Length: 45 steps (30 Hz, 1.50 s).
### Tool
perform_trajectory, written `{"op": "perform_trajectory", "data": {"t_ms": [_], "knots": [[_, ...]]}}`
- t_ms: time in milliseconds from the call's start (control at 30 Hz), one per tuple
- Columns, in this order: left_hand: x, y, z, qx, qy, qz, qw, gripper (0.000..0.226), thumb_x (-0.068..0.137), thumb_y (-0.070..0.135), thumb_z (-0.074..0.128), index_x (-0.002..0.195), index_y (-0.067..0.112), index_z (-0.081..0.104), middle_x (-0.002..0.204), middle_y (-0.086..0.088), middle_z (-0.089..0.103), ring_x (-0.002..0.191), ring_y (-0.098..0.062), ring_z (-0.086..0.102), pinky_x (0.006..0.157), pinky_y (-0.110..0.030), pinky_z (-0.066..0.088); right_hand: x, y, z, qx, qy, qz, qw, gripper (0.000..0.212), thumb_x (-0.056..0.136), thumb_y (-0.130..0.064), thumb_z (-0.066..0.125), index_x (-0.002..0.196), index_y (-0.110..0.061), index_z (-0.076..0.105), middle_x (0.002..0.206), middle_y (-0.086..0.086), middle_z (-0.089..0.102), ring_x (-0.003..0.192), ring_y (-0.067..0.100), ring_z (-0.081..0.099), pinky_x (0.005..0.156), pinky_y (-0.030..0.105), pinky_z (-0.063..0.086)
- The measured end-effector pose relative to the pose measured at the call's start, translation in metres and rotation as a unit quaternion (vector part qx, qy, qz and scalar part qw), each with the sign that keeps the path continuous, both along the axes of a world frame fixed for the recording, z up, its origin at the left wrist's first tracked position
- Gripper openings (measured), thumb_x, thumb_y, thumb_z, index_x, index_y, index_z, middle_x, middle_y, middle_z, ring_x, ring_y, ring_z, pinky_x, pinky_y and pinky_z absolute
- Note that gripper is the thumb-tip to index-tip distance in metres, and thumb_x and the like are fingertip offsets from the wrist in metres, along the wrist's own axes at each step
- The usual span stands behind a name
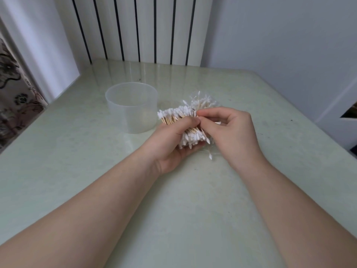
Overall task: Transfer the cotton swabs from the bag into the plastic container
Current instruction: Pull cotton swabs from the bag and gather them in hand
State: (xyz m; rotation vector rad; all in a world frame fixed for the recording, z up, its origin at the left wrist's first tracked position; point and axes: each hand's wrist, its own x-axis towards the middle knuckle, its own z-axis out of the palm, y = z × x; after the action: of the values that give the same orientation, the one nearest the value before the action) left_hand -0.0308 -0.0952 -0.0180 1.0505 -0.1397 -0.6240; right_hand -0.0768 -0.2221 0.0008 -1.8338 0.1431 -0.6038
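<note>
Gripping a thick bundle of cotton swabs (186, 120) w/ left hand (172, 144), palm up, thumb & fingers curling round the wooden stems at mid-length, w/ white tips fanning out above and below the grip. Pinching at the stems w/ right hand (234, 130), thumb & index tips meeting at top of bundle, remaining fingers curling loosely. Keeping both hands together at the bundle, over the worktop (173, 206), approx. centre, well inside all edges; contact w/ surface: cannot tell.

Lying crumpled on the worktop directly behind the hands: clear bag (205, 101), w/ more swabs inside. Sticking out below the right hand: a few loose swabs.

Standing upright just left of the bundle, near but apart: plastic container (131, 108), translucent, round, mouth facing up, set back from the left edge.

Bordering the worktop: striped panel (135, 29) along far edge, patterned curtain (13, 97) past left edge, white wall (280, 45) past right edge. Stretching wide between forearms & toward near side: bare worktop surface.
</note>
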Motion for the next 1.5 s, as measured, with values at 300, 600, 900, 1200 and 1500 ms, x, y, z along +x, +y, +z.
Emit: {"op": "perform_trajectory", "data": {"t_ms": [300, 600, 900, 1200, 1500], "knots": [[0.001, 0.003, 0.002, -0.041, 0.04, 0.023, 0.998, 0.022, 0.096, 0.007, 0.054, 0.114, -0.001, 0.065, 0.112, -0.022, 0.07, 0.087, -0.024, 0.071, 0.077, -0.034, 0.061, 0.002, -0.005, -0.006, -0.154, 0.013, 0.008, 0.988, 0.02, 0.084, -0.02, 0.077, 0.098, -0.035, 0.079, 0.096, -0.012, 0.07, 0.092, -0.003, 0.065, 0.085, 0.012, 0.047], [0.007, 0.005, 0.006, -0.072, 0.05, 0.065, 0.994, 0.008, 0.095, 0.009, 0.059, 0.091, 0.01, 0.066, 0.083, -0.006, 0.071, 0.08, -0.015, 0.071, 0.077, -0.028, 0.059, -0.001, -0.009, -0.001, -0.11, 0.034, 0.044, 0.992, 0.018, 0.088, -0.016, 0.072, 0.102, -0.026, 0.073, 0.079, -0.004, 0.07, 0.066, 0.009, 0.067, 0.069, 0.037, 0.061], [0.009, 0.008, 0.011, -0.145, 0.062, 0.091, 0.983, 0.013, 0.097, 0.007, 0.057, 0.085, 0.01, 0.064, 0.074, -0.003, 0.064, 0.062, -0.011, 0.067, 0.065, -0.025, 0.058, -0.001, -0.003, -0.01, -0.12, 0.075, 0.125, 0.982, 0.018, 0.101, -0.024, 0.054, 0.096, -0.037, 0.066, 0.066, -0.005, 0.064, 0.055, 0.014, 0.057, 0.054, 0.032, 0.048], [0.005, 0.01, 0.015, -0.147, 0.076, 0.06, 0.984, 0.008, 0.097, 0.011, 0.056, 0.095, 0.008, 0.063, 0.079, -0.005, 0.066, 0.069, -0.018, 0.067, 0.067, -0.024, 0.058, -0.007, 0.0, 0.001, 0.052, 0.038, 0.163, 0.985, 0.031, 0.088, 0.006, 0.069, 0.111, -0.015, 0.067, 0.067, 0.015, 0.069, 0.057, 0.021, 0.067, 0.056, 0.032, 0.059], [0.002, 0.012, 0.016, -0.131, 0.101, 0.003, 0.986, 0.015, 0.094, 0.01, 0.055, 0.084, 0.01, 0.067, 0.072, -0.002, 0.065, 0.066, -0.014, 0.063, 0.066, -0.021, 0.055, -0.012, -0.006, 0.005, -0.145, 0.037, 0.121, 0.981, 0.048, 0.072, -0.022, 0.089, 0.112, -0.028, 0.063, 0.065, 0.008, 0.065, 0.055, 0.028, 0.058, 0.057, 0.038, 0.053]]}}
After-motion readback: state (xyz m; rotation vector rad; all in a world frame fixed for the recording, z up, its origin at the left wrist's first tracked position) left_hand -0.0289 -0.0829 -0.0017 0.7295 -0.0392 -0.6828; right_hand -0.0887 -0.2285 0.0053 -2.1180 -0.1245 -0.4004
